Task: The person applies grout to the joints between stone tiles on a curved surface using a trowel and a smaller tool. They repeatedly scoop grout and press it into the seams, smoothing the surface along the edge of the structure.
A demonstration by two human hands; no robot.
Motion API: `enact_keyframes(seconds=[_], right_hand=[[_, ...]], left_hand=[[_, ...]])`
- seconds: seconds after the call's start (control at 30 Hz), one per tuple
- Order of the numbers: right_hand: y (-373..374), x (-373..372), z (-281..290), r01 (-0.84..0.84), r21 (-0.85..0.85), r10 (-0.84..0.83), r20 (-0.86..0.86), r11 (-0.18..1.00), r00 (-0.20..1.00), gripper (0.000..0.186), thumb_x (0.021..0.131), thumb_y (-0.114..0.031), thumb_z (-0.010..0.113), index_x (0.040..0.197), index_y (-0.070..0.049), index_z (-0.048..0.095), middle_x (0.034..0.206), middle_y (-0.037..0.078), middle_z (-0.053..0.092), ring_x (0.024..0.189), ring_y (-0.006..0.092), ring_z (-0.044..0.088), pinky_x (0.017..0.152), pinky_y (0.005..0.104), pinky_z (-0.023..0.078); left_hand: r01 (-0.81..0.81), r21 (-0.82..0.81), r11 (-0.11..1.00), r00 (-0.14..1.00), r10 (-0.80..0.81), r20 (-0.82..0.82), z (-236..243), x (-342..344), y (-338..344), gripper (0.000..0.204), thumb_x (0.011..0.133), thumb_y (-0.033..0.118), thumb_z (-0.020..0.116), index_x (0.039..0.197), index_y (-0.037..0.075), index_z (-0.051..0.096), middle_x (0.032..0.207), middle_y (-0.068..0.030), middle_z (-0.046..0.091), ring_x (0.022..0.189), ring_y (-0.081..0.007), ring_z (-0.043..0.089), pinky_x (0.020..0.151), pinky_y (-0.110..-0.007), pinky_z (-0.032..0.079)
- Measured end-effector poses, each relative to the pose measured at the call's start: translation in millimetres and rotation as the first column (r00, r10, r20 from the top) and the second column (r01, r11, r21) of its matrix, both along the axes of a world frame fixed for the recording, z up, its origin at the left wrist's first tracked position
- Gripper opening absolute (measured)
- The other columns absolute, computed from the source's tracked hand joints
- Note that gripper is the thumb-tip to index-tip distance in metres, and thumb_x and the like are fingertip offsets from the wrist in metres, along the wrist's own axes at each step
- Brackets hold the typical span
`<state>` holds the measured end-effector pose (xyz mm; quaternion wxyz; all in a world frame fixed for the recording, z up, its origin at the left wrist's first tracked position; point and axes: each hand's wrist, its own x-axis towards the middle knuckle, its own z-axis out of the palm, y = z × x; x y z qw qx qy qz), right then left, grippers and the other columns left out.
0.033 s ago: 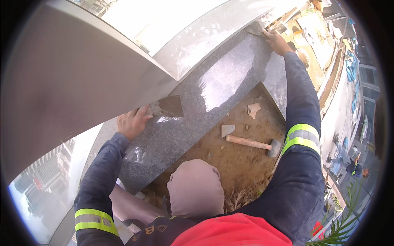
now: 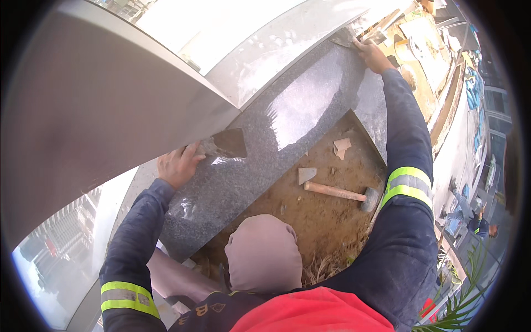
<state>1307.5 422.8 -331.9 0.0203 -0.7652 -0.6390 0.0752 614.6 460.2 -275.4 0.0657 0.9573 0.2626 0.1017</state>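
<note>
Here, near the body, the hammer (image 2: pixel 337 192) lay on the sand (image 2: pixel 310 221) at five o'clock from the slab (image 2: pixel 276 138). At nine o'clock the left hand (image 2: pixel 177 165) pressed flat, fingers spread, on the slab's edge. Far off at one o'clock the right hand (image 2: pixel 374 55) gripped its top corner. The slab looked heavy; it could slip and pinch fingers against the wall (image 2: pixel 110 99).

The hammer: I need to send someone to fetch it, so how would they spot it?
Find the dark polished stone slab. Beside it is a patch of sandy soil. The hammer lies there, the only long wooden-handled thing among small pale tile scraps.
</note>
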Motion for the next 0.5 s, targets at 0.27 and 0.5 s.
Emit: enact_keyframes(seconds=[0.27, 0.5], right_hand=[[20.8, 9.2, 32.8, 0.187, -0.287, -0.187, 0.028, 0.940, 0.982, 0.053, 0.095, 0.001, 0.060, 0.146, -0.014, 0.058, 0.121, 0.016, 0.061, 0.112, 0.0320, 0.061, 0.101, 0.0393, 0.049], [-8.6, -30.7, 27.3, 0.028, 0.011, -0.026, -0.131, 1.000, 0.991, 0.049, 0.097, -0.009, 0.066, 0.144, -0.021, 0.061, 0.117, 0.014, 0.058, 0.110, 0.0311, 0.060, 0.102, 0.0372, 0.048]], left_hand=[[0.017, 0.068, 0.998, 0.999, -0.019, 0.033, 10.3, 8.9, 3.6, 0.056, 0.081, 0.031, 0.079, 0.132, 0.013, 0.066, 0.123, -0.0088, 0.066, 0.113, -0.0298, 0.064, 0.094, -0.043, 0.050], [0.031, 0.066, 0.997, 0.997, -0.035, 0.064, 12.4, 10.6, 5.2, 0.057, 0.082, 0.032, 0.077, 0.135, 0.015, 0.064, 0.124, -0.0093, 0.065, 0.115, -0.0306, 0.063, 0.098, -0.044, 0.048]])
